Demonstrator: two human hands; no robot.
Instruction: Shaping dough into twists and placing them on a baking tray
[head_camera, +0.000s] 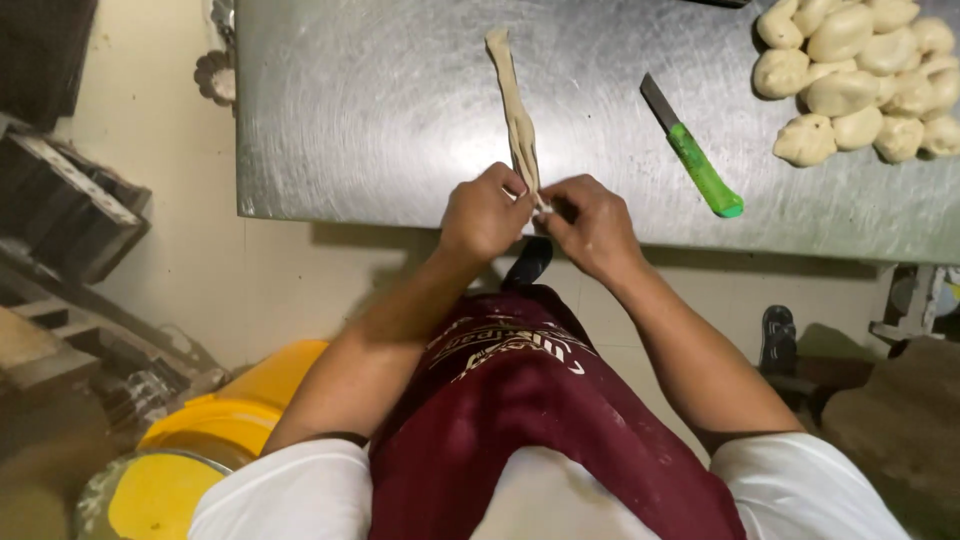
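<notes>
Pale dough strip (517, 110) stretched toward 12 o'clock on steel table (380, 110), near end pinched between left hand (485, 213) and right hand (592, 225). Best kept taut, twisted evenly. Green-handled knife (695, 150) at 2 o'clock, shaped dough pieces (860, 75) beyond.

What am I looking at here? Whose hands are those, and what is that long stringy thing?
The camera sits on a person's head and looks down, so you see their own arms and dark red apron. The left hand and right hand pinch the near end of a long strip of dough lying on a shiny metal table. Beside it lies a knife with a green handle. In the far corner sits a pile of shaped dough pieces. A yellow bucket stands on the floor.
</notes>
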